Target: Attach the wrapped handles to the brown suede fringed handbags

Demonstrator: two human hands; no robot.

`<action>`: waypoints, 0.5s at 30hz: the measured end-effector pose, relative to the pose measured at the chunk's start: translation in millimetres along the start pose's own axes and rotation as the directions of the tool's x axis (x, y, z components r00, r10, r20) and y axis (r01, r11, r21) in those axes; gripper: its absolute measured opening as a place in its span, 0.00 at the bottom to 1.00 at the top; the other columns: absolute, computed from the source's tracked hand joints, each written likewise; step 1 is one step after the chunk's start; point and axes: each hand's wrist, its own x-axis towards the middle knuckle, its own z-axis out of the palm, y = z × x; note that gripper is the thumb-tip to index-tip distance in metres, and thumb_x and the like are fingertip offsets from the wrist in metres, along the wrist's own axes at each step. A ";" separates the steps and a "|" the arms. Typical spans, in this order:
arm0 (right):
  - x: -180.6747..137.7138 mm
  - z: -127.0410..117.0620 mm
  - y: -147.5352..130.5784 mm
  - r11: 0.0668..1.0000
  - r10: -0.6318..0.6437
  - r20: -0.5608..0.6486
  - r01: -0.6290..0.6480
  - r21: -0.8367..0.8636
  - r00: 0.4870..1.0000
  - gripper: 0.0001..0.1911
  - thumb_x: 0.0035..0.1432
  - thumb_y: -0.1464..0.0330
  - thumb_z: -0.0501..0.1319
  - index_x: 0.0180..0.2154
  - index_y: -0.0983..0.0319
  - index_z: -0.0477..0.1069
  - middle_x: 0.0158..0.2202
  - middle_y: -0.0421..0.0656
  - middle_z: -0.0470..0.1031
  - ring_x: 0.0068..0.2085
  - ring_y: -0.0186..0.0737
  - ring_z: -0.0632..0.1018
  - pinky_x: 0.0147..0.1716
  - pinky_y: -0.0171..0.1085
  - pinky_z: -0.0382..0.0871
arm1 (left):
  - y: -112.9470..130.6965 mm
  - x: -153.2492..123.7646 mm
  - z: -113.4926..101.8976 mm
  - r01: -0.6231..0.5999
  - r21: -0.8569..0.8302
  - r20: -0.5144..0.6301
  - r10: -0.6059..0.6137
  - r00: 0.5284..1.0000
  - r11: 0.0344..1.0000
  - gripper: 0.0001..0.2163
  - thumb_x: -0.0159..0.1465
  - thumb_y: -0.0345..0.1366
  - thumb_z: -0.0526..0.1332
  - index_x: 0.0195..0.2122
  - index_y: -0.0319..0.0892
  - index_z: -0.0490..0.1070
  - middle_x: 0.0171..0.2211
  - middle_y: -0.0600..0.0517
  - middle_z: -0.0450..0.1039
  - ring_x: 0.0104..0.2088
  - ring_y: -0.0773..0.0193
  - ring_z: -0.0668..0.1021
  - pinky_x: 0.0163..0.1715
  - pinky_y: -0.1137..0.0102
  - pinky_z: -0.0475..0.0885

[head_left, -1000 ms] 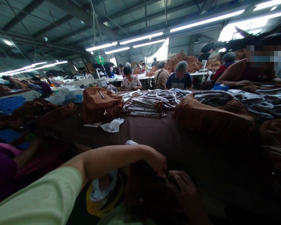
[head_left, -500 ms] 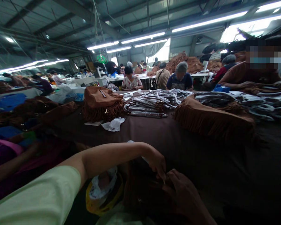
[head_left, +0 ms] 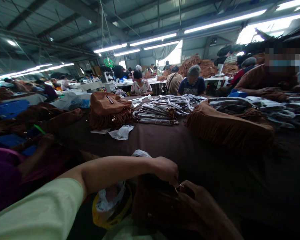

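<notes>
Reference: the brown-topped table (head_left: pixel 152 140). The brown workpiece (head_left: pixel 152 203) lies in deep shadow on the wearer's side of the table, in front of its near edge. The left hand (head_left: pixel 165 168) reaches across above it, fingers bunched at a small metal ring (head_left: pixel 176 190); whether they grip it cannot be told. The right hand (head_left: pixel 197 196) meets it there, thumb and forefinger narrowly parted about the ring; its hold is likewise unclear.

Changes against the frame half a second ago: the left fingers, then pointing down, now bend toward the right hand, and the ring's curve shows more plainly between the fingertips. Left of the table, a co-worker's hand (head_left: pixel 46 141) has risen with a green object (head_left: pixel 40 129).

Unchanged: on the table's far side, a fringed bag (head_left: pixel 110 103) at left, wrapped handles (head_left: pixel 156 115) at centre and a second fringed bag (head_left: pixel 230 123) at right.
</notes>
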 end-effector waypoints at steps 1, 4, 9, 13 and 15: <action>1.5 -0.2 0.1 0.999 0.029 -0.007 -0.029 -0.034 1.000 0.09 0.60 0.61 0.57 0.32 0.58 0.70 0.29 0.37 0.76 0.31 0.37 0.75 0.28 0.33 0.60 | 4.3 -1.9 2.4 0.068 0.061 -0.060 -0.064 0.996 0.996 0.14 0.60 0.47 0.59 0.31 0.43 0.77 0.32 0.47 0.77 0.33 0.60 0.77 0.27 0.72 0.66; 5.8 6.1 2.8 0.985 0.101 -0.062 -0.109 -0.135 0.993 0.13 0.58 0.60 0.57 0.26 0.59 0.70 0.25 0.39 0.75 0.27 0.38 0.74 0.25 0.34 0.56 | 14.4 -3.2 19.0 0.193 0.108 -0.199 -0.169 0.965 0.975 0.14 0.61 0.45 0.56 0.34 0.42 0.77 0.35 0.43 0.78 0.36 0.55 0.79 0.28 0.70 0.68; 6.2 9.8 8.9 0.986 0.111 -0.064 -0.102 0.135 0.992 0.17 0.59 0.58 0.56 0.25 0.61 0.70 0.24 0.38 0.73 0.28 0.36 0.72 0.25 0.32 0.57 | 17.5 -7.0 33.3 0.164 0.120 -0.278 -0.126 0.952 0.979 0.11 0.62 0.39 0.56 0.32 0.41 0.77 0.33 0.45 0.78 0.34 0.56 0.79 0.27 0.71 0.67; -1.2 5.7 12.2 0.898 0.110 -0.080 -0.065 0.435 0.991 0.15 0.54 0.58 0.61 0.24 0.62 0.70 0.24 0.36 0.70 0.29 0.35 0.69 0.26 0.30 0.60 | 1.6 -10.7 17.2 -0.079 -0.048 -0.196 0.069 0.978 0.996 0.13 0.62 0.47 0.58 0.37 0.45 0.76 0.36 0.52 0.77 0.36 0.62 0.76 0.30 0.74 0.65; -4.8 6.2 12.5 0.840 0.139 -0.102 -0.063 0.539 0.985 0.16 0.50 0.56 0.63 0.24 0.62 0.70 0.24 0.37 0.69 0.28 0.35 0.69 0.26 0.31 0.62 | -10.3 -6.8 14.1 -0.192 -0.278 -0.097 0.171 0.980 0.941 0.12 0.60 0.47 0.61 0.37 0.44 0.76 0.33 0.55 0.75 0.35 0.66 0.74 0.31 0.76 0.64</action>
